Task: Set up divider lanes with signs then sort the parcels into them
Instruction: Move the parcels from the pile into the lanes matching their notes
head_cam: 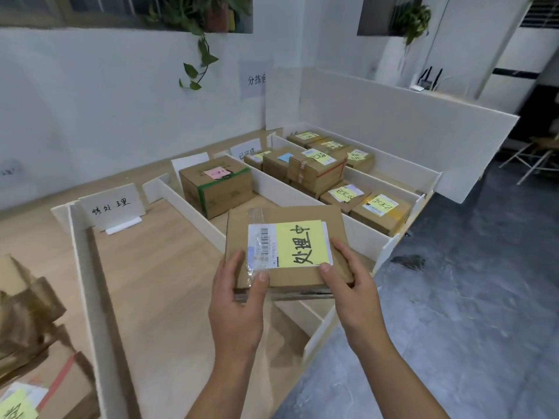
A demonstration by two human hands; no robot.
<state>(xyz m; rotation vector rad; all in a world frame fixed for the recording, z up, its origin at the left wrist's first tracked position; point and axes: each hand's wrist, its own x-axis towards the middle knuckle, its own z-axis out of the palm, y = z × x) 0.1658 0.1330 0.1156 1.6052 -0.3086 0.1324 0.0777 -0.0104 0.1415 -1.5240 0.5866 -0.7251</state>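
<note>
While dividers (193, 204) and signs (112, 207) are standing, you are gripping a parcel (287, 216) with left hand (239, 300) and right hand (354, 285) above the table's (157, 267) front edge; more boxes (60, 388) are waiting at its left corner

A flat brown parcel (308, 214) is held above the wooden table (157, 267) by the left hand (239, 300) and the right hand (351, 285), thumbs on top. A yellow note (302, 243) is stuck on it. Behind it, a big box (216, 184) is set between white dividers (187, 207). A white sign (113, 207) is stood in the left lane.
</note>
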